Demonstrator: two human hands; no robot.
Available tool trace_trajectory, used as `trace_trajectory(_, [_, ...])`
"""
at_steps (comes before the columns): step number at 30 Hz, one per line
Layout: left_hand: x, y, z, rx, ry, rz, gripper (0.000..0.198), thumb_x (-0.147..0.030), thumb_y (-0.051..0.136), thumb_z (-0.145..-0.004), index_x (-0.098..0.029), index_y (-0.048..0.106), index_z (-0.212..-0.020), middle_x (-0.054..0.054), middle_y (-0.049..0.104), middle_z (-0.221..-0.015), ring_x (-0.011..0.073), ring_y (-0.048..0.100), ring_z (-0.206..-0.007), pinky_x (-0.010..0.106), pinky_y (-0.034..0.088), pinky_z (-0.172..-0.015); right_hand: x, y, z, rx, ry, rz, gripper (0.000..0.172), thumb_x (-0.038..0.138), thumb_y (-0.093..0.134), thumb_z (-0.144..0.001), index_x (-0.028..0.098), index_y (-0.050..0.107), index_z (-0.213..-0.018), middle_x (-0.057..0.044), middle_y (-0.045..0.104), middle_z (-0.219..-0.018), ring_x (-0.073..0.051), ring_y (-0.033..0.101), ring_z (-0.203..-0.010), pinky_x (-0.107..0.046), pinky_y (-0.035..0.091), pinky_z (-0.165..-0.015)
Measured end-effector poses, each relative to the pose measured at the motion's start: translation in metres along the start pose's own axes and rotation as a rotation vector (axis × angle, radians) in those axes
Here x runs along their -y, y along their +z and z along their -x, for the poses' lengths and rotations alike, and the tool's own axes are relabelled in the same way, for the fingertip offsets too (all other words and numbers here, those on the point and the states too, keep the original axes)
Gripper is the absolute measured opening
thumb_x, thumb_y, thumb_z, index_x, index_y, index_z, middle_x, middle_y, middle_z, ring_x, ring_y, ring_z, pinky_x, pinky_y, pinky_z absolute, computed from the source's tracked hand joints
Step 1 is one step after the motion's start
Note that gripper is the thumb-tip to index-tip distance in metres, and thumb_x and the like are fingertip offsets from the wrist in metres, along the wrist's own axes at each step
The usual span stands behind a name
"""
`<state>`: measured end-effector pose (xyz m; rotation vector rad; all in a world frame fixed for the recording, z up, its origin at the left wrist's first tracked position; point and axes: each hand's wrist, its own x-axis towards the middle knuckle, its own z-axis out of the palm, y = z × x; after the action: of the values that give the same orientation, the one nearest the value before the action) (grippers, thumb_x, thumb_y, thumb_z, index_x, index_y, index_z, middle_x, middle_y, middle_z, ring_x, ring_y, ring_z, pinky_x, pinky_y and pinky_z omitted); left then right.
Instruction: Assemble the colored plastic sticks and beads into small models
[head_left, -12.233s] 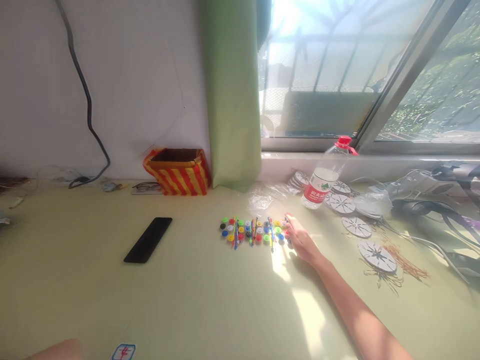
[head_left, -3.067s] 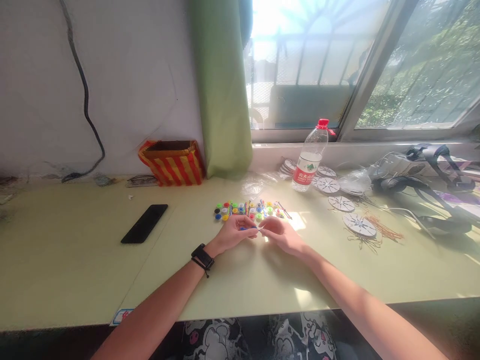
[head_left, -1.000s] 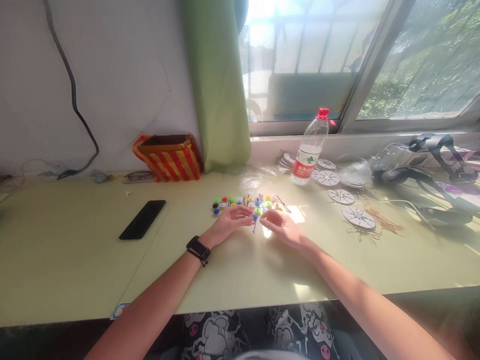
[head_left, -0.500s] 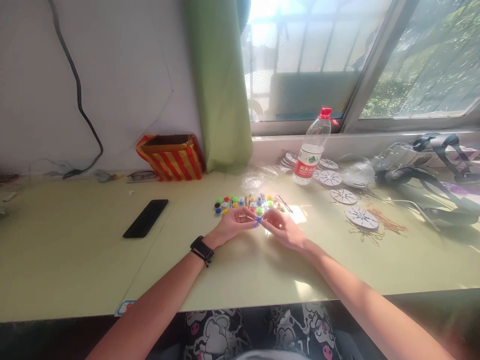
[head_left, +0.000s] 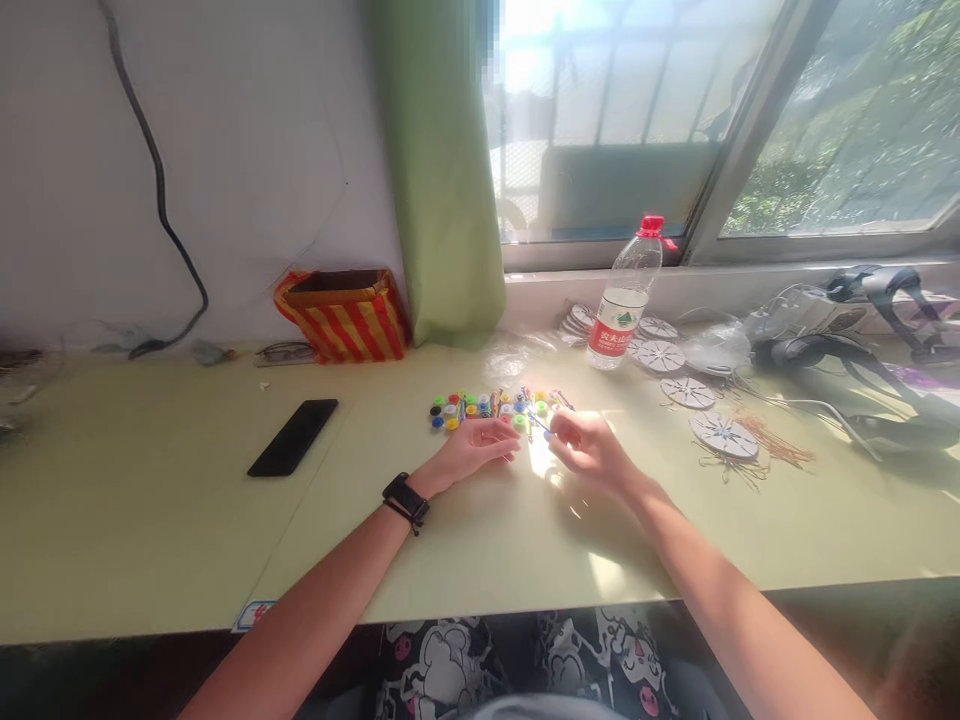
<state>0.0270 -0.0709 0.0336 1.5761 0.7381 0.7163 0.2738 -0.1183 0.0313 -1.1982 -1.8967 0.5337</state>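
My left hand [head_left: 482,450] rests at the front of a cluster of small round coloured pieces [head_left: 501,405], its fingers loosely curved and apart, with nothing visible in them. To its right, my right hand [head_left: 590,450] is closed, with thumb and fingertips pinching a thin blue strip-like piece [head_left: 546,434]; its exact kind is too small to make out. The round pieces are blue, yellow, green, white, red and black, with thin coloured strips among them. Both hands partly cover the near side of the cluster.
Behind the hands lie crumpled clear plastic [head_left: 510,355] and a water bottle [head_left: 619,310]. White slotted discs [head_left: 724,436] with brown cords [head_left: 776,440] are on the right, near a black headset [head_left: 810,355]. Leftward are a black phone [head_left: 294,438] and a striped box [head_left: 352,325].
The hands have drawn apart: my right hand moved right with the blue piece, and my left hand no longer touches it. The left hand stays nearly in place.
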Motion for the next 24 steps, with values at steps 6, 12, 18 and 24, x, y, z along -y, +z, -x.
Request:
trace_trajectory(6, [-0.002, 0.0, 0.0, 0.003, -0.018, 0.005, 0.032, -0.044, 0.079, -0.084, -0.014, 0.076, -0.096, 0.008, 0.073, -0.093, 0.0173, 0.07, -0.083, 0.032, 0.058, -0.082, -0.026, -0.035, -0.002, -0.311, 0.303, 0.354, 0.02, 0.034, 0.063, -0.077, 0.022, 0.05, -0.066, 0.001, 0.058, -0.061, -0.016, 0.05, -0.059, -0.028, 0.035, -0.059])
trace_trajectory(12, [-0.001, -0.001, 0.0, -0.01, -0.014, -0.002, 0.032, -0.044, 0.079, -0.084, -0.015, 0.076, -0.095, 0.008, 0.073, -0.093, 0.0175, 0.07, -0.082, 0.032, 0.058, -0.08, -0.045, -0.056, 0.006, -0.253, 0.678, 0.593, 0.023, 0.041, 0.063, -0.075, 0.022, 0.056, -0.065, -0.005, 0.065, -0.066, -0.02, 0.057, -0.062, -0.03, 0.033, -0.059])
trace_trajectory(18, [-0.001, 0.0, 0.0, 0.001, -0.011, 0.007, 0.03, -0.043, 0.079, -0.084, -0.015, 0.076, -0.094, 0.008, 0.072, -0.092, 0.0169, 0.069, -0.081, 0.031, 0.058, -0.08, -0.053, -0.06, 0.014, -0.185, 0.793, 0.65, 0.022, 0.044, 0.063, -0.077, 0.022, 0.061, -0.075, -0.006, 0.068, -0.075, -0.023, 0.06, -0.068, -0.031, 0.035, -0.061])
trace_trajectory(24, [0.0, 0.0, 0.001, 0.011, -0.001, 0.018, 0.028, -0.042, 0.078, -0.085, -0.015, 0.076, -0.092, 0.007, 0.071, -0.092, 0.0162, 0.068, -0.083, 0.03, 0.058, -0.08, -0.049, -0.052, 0.005, -0.292, 0.502, 0.678, 0.019, 0.034, 0.059, -0.08, 0.02, 0.064, -0.092, -0.009, 0.069, -0.096, -0.026, 0.062, -0.089, -0.031, 0.038, -0.067])
